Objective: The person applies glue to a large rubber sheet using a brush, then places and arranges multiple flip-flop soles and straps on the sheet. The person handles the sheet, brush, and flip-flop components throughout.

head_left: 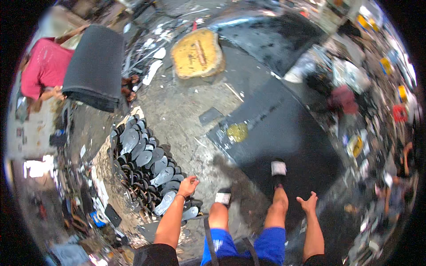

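My left hand (188, 186) hangs with loosely bent fingers and nothing visible in it, beside a heap of grey-black sandal soles (143, 158). The soles lie piled over one another on the floor at the left. My right hand (308, 202) is held out over a large black rubber sheet (284, 133), with thumb and fingers apart and no object in it. Neither hand touches anything that I can see. A yellowish clump (237, 132) rests on the sheet near its left edge. One of my feet (278, 169) stands on the sheet, the other beside it.
A wooden chopping block (197, 54) with a stick-like piece on top stands ahead. Another black sheet (270, 40) lies behind it. At the far left a person in red (46, 66) carries a folded dark sheet (95, 66). Scraps and plastic bags (348, 75) crowd the right.
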Action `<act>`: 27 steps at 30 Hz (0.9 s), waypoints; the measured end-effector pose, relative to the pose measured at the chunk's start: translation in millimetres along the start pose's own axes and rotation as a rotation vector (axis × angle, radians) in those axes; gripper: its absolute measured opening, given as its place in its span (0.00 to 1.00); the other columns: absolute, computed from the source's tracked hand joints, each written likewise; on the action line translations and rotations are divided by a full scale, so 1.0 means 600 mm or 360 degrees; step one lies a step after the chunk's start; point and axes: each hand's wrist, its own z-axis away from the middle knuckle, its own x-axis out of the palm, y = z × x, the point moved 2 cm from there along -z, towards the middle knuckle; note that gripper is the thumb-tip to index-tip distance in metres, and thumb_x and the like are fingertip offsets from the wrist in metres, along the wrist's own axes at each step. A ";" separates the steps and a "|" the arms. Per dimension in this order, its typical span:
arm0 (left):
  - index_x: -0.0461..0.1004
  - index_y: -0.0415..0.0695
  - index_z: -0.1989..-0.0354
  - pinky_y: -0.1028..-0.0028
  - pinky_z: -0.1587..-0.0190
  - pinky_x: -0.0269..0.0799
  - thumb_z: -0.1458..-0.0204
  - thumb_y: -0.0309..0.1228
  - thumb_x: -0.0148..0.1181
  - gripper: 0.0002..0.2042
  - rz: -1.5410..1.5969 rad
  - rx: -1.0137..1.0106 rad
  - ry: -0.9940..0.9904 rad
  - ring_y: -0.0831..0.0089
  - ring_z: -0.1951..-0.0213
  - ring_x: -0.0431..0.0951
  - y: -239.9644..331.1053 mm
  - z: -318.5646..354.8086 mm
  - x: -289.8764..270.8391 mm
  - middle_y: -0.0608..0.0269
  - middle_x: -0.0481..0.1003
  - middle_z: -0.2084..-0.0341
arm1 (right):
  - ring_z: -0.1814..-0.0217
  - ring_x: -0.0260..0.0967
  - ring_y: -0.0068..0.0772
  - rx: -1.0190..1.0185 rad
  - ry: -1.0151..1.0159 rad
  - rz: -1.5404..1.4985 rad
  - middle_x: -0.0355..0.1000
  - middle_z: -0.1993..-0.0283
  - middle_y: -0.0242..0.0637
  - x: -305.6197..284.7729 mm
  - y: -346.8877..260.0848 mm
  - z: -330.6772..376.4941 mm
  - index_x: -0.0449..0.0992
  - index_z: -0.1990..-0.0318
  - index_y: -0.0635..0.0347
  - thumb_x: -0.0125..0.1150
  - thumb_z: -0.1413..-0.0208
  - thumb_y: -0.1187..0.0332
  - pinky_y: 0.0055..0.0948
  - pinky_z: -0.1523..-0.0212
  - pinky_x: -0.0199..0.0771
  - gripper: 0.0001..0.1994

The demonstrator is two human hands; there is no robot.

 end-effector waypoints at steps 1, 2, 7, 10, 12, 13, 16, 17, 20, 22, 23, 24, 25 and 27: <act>0.75 0.40 0.47 0.64 0.49 0.75 0.46 0.43 0.62 0.23 0.0052 0.0094 0.0089 0.56 0.52 0.81 0.021 -0.063 0.012 0.47 0.80 0.56 | 0.33 0.58 0.56 -0.0026 -0.0068 0.0160 0.57 0.33 0.53 0.010 -0.049 -0.090 0.54 0.34 0.61 0.83 0.68 0.53 0.45 0.37 0.65 0.54; 0.75 0.39 0.48 0.64 0.50 0.76 0.46 0.43 0.62 0.23 0.0122 0.0155 0.0202 0.55 0.54 0.81 0.036 -0.123 0.023 0.46 0.80 0.57 | 0.32 0.57 0.56 -0.0073 -0.0125 0.0343 0.55 0.32 0.52 0.029 -0.093 -0.173 0.52 0.32 0.58 0.83 0.70 0.52 0.47 0.36 0.65 0.57; 0.74 0.38 0.46 0.59 0.43 0.70 0.46 0.40 0.59 0.23 -0.0070 0.0223 0.0621 0.49 0.48 0.76 0.073 -0.455 0.105 0.43 0.76 0.51 | 0.25 0.45 0.54 -0.0246 -0.0047 0.0689 0.41 0.24 0.45 0.164 -0.177 -0.478 0.38 0.26 0.46 0.86 0.76 0.58 0.61 0.35 0.60 0.69; 0.67 0.37 0.40 0.57 0.40 0.66 0.47 0.39 0.60 0.28 -0.0117 0.0286 0.0849 0.44 0.43 0.71 0.057 -0.658 0.123 0.40 0.72 0.46 | 0.22 0.37 0.55 -0.0257 0.0088 0.0844 0.33 0.21 0.45 0.236 -0.151 -0.595 0.31 0.25 0.42 0.86 0.84 0.52 0.64 0.31 0.48 0.77; 0.61 0.37 0.35 0.55 0.37 0.61 0.47 0.38 0.60 0.31 -0.0150 0.0175 0.0981 0.46 0.41 0.69 0.038 -0.774 0.119 0.42 0.71 0.43 | 0.23 0.39 0.57 -0.0440 0.0048 0.0889 0.33 0.22 0.45 0.259 -0.126 -0.657 0.31 0.25 0.42 0.86 0.91 0.48 0.64 0.31 0.50 0.80; 0.59 0.41 0.34 0.53 0.36 0.60 0.49 0.38 0.62 0.34 -0.0433 0.0223 0.1149 0.47 0.40 0.69 0.036 -0.816 0.109 0.44 0.71 0.43 | 0.24 0.40 0.57 -0.0589 0.0151 0.0885 0.34 0.22 0.45 0.270 -0.121 -0.682 0.31 0.25 0.42 0.86 0.94 0.46 0.63 0.31 0.50 0.82; 0.63 0.50 0.34 0.51 0.35 0.57 0.55 0.39 0.68 0.37 -0.0627 -0.0123 0.0896 0.52 0.39 0.69 0.032 -0.873 0.084 0.50 0.72 0.43 | 0.27 0.46 0.60 -0.0793 0.0074 0.0818 0.38 0.24 0.46 0.262 -0.103 -0.724 0.33 0.25 0.45 0.85 1.01 0.45 0.64 0.34 0.54 0.85; 0.65 0.52 0.35 0.50 0.35 0.57 0.57 0.39 0.69 0.37 -0.0583 -0.0307 0.0649 0.53 0.39 0.70 0.036 -0.872 0.073 0.51 0.73 0.43 | 0.32 0.52 0.61 -0.0836 0.0072 0.0804 0.48 0.29 0.47 0.247 -0.104 -0.729 0.43 0.27 0.51 0.86 0.95 0.48 0.59 0.37 0.60 0.77; 0.74 0.51 0.43 0.64 0.41 0.68 0.59 0.41 0.73 0.31 -0.0669 -0.0194 0.0289 0.56 0.40 0.71 0.082 -0.815 0.029 0.51 0.71 0.42 | 0.36 0.58 0.59 -0.0810 -0.0056 0.0758 0.53 0.32 0.48 0.202 -0.151 -0.727 0.54 0.34 0.57 0.84 0.77 0.55 0.53 0.39 0.65 0.58; 0.79 0.48 0.57 0.63 0.51 0.71 0.57 0.33 0.69 0.16 -0.0589 0.0294 0.0805 0.56 0.50 0.75 0.134 -0.745 0.007 0.56 0.76 0.54 | 0.45 0.68 0.53 -0.1093 0.0349 0.0342 0.63 0.40 0.48 0.185 -0.228 -0.697 0.66 0.44 0.61 0.69 0.52 0.69 0.42 0.44 0.69 0.27; 0.78 0.48 0.60 0.63 0.54 0.71 0.57 0.29 0.67 0.13 -0.0681 0.0511 0.1202 0.56 0.55 0.75 0.157 -0.694 0.018 0.57 0.76 0.60 | 0.48 0.71 0.51 -0.1186 0.0541 0.0059 0.66 0.44 0.48 0.184 -0.274 -0.672 0.69 0.47 0.62 0.64 0.47 0.73 0.41 0.45 0.70 0.20; 0.77 0.48 0.63 0.64 0.55 0.70 0.56 0.27 0.63 0.10 -0.0839 0.0839 0.1431 0.58 0.56 0.75 0.185 -0.649 0.036 0.59 0.75 0.62 | 0.51 0.72 0.47 -0.1294 0.0464 -0.0302 0.73 0.53 0.46 0.203 -0.329 -0.642 0.74 0.52 0.64 0.61 0.43 0.72 0.38 0.47 0.70 0.12; 0.76 0.48 0.66 0.65 0.56 0.69 0.56 0.25 0.59 0.08 -0.0989 0.1122 0.1610 0.61 0.58 0.74 0.210 -0.605 0.062 0.61 0.73 0.65 | 0.57 0.74 0.37 -0.1641 0.0284 -0.0416 0.76 0.59 0.42 0.230 -0.383 -0.595 0.76 0.54 0.67 0.59 0.39 0.68 0.30 0.53 0.73 0.12; 0.74 0.50 0.61 0.66 0.55 0.68 0.54 0.29 0.58 0.10 -0.1228 0.1427 0.1658 0.68 0.59 0.73 0.253 -0.526 0.131 0.67 0.72 0.65 | 0.55 0.75 0.36 -0.1518 -0.1026 -0.0975 0.77 0.54 0.42 0.323 -0.476 -0.495 0.77 0.49 0.62 0.55 0.35 0.63 0.32 0.54 0.75 0.14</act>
